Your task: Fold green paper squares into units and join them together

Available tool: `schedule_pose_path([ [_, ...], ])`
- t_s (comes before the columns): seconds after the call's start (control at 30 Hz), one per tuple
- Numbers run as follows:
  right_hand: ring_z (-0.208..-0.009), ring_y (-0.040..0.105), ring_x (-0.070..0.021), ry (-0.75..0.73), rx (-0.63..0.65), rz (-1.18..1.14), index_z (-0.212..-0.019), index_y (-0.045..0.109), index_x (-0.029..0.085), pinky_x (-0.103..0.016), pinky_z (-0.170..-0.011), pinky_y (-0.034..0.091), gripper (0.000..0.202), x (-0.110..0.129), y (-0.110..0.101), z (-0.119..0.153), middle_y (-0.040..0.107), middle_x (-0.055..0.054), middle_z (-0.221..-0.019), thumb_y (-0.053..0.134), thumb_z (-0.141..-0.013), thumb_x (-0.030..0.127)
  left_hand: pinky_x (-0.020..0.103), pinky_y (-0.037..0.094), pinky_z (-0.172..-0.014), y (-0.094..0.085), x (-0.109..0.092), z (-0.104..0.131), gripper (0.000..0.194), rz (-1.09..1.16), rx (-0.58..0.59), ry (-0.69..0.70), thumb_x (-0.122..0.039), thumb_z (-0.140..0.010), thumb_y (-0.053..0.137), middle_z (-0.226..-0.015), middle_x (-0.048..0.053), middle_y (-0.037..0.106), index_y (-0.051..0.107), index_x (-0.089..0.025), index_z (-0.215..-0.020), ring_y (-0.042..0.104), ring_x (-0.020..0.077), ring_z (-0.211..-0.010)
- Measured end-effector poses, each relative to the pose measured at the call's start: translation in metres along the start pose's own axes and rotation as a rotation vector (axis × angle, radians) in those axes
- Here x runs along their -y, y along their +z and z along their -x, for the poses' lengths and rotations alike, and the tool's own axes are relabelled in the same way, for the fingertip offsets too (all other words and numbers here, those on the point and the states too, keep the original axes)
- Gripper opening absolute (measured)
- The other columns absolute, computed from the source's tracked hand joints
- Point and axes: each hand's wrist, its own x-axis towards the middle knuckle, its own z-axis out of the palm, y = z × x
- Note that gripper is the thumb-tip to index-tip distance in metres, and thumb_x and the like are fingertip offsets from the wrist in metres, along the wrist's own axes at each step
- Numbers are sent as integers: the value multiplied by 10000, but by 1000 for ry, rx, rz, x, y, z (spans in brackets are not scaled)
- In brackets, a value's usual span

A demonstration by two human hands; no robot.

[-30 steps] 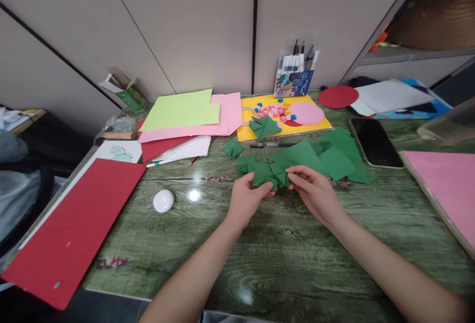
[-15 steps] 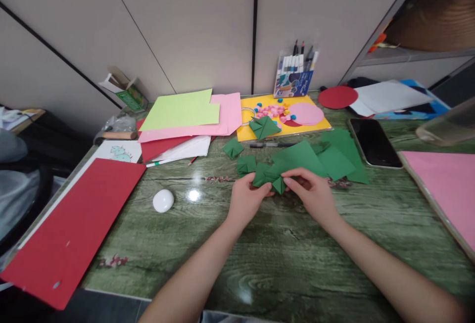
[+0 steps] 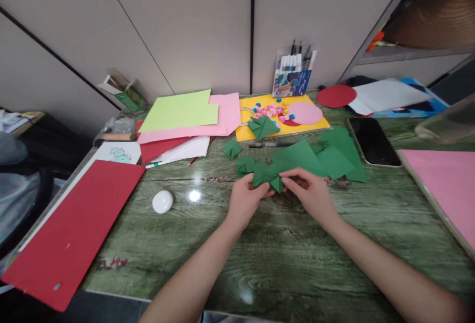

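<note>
Your left hand (image 3: 247,195) and right hand (image 3: 310,192) both pinch the folded green paper (image 3: 267,174), left of the phone (image 3: 373,141) and nearer you, over a glossy, wood-grained green table (image 3: 289,263). Behind the phone rises a grey panelled wall (image 3: 193,26), with a shelf (image 3: 423,56) to its right. A pink sheet (image 3: 449,184) lies right of the phone.

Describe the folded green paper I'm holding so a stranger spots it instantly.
On the wood-grained table, find the left hand and right hand near the picture's middle. Between them is the folded green paper, the only green piece they hold.
</note>
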Motion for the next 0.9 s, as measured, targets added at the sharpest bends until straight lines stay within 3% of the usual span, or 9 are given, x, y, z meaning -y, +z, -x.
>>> schedule_pose_path([
  [0.9,-578,589,-148,41,-100,6,-818,654,190,-274,-578,459,141,4,5,6,653,-12,-649,607,-757,308,303,543,-714,2,-1,0,193,-25,-9,-36,-179,-636,692,-791,52,686,679,-101,-812,628,138,-701],
])
